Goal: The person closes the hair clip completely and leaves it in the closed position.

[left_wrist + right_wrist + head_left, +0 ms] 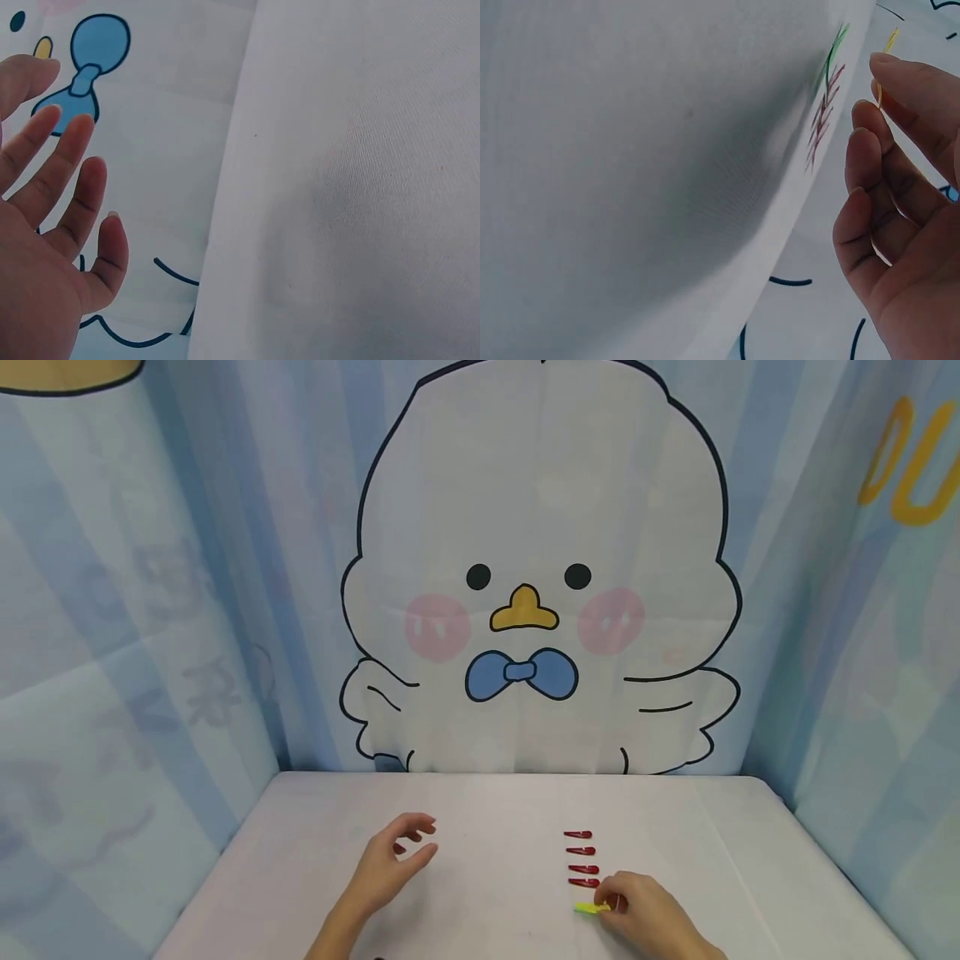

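Between thumb and fingertips, my right hand [648, 914] pinches a yellow snap hair clip [892, 40]. A green hair clip [831, 60] lies on the table just below it, and in the head view the two overlap closely. Several dark red hair clips [582, 851] form a column beyond, all pointing the same way. Over the left part of the table hovers my left hand [386, 872], its fingers loosely bent and apart, with nothing in it. The left wrist view shows that same hand [52, 225] with its palm bare.
A white table [480, 860] spreads under both hands. Behind it hangs a curtain [540, 727] printed with a white cartoon duck and a blue bow tie. More printed cloth [112, 693] encloses the left and right sides. A small dark thing shows at the bottom edge of the head view.
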The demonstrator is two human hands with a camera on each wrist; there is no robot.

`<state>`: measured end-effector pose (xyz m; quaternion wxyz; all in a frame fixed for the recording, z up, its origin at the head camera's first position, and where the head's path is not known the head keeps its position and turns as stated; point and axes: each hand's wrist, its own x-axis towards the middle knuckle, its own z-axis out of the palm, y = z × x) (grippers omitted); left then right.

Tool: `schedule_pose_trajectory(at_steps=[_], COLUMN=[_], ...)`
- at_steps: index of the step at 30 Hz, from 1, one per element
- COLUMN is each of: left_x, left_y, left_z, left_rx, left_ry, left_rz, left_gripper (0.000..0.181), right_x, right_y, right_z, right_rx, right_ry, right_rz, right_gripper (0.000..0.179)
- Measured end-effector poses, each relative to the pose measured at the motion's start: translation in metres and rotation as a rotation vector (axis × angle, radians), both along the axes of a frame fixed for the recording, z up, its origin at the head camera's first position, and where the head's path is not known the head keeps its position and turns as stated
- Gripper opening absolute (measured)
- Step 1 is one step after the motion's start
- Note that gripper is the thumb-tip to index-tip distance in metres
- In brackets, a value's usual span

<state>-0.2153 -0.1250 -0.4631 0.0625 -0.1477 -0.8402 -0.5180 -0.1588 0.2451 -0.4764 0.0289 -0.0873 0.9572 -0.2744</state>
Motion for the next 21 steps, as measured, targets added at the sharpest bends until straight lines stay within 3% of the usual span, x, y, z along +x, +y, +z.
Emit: schedule_pose_trajectory(at_steps=[5,10,21], left_x=[-0.001,0.0,0.005], left_y=[-0.003,-0.005,-0.004], left_z=[0.003,0.001,-0.005], left_rx=[-0.021,-0.035,-0.027], left_ry=[0.03,0.004,-0.019], left_rz=[0.019,0.03,0.027], left_gripper=[0.031,0.035,0.037], right_x=[-0.005,-0.006,-0.002], right_y=[0.0,0.0,-0.002], right_z=[0.0,-0.005,-0.009], right_rx=[0.004,0.005,0.008], right_ry=[-0.023,-0.071,-0.169], right_rz=[0.024,0.043,-0.015], right_gripper=[0.013,0.014,0.013])
